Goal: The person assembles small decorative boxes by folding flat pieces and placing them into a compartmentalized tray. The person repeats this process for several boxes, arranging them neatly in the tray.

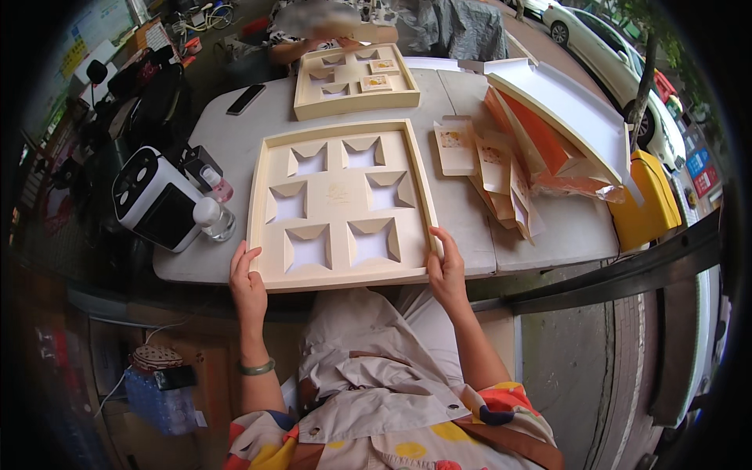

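Note:
A cream-coloured shallow gift box tray [338, 213] lies before me, its near edge sticking out a little past the table's front. Several square cut-outs with folded-in flaps open in its insert, showing a pale bottom. My left hand [248, 283] grips the near left corner, fingers curled over the side wall. On the near right side, my right hand [446, 270] holds the opposite wall the same way. Beyond it stands a second cream box tray [356, 102], with small printed cards or boxes seated in its right-hand cut-outs.
Flat printed cartons [493, 168] lie on the right of the table [462, 215], beside a large white lid-like panel [572, 110] and a yellow box [646, 200]. At left are a black-and-white device [157, 200], bottles [213, 219] and a phone [246, 99]. A person [329, 31] sits opposite.

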Tool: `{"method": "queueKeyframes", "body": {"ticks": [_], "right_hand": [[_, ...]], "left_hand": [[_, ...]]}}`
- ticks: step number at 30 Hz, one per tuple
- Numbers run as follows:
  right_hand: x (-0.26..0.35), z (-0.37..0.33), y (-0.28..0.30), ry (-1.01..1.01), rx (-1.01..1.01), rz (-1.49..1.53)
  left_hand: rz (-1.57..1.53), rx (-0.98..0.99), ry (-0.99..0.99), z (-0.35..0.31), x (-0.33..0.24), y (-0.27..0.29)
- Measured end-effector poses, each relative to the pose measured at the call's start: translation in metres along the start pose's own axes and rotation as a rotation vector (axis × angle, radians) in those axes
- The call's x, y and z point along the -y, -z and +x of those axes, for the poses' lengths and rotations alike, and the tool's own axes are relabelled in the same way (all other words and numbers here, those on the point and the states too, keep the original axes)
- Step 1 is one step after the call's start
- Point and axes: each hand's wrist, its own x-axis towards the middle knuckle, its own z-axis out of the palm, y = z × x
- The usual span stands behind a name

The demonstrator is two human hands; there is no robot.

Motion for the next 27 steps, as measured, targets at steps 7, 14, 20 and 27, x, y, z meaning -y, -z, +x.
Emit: {"method": "queueKeyframes", "body": {"ticks": [7, 14, 20, 27], "right_hand": [[-0.001, 0.001, -0.018, 0.023, -0.004, -0.077], [0.011, 0.004, -0.013, -0.059, 0.022, -0.117], [-0.008, 0.037, -0.006, -0.144, 0.170, -0.136], [-0.013, 0.034, -0.009, -0.131, 0.139, -0.068]], "left_hand": [[0.116, 0.035, 0.059, 0.013, 0.033, -0.009], [0.245, 0.093, 0.066, 0.018, 0.026, -0.010], [0.198, 0.220, 0.192, 0.032, 0.048, -0.004], [0.282, 0.193, 0.158, 0.034, 0.040, -0.012]]}}
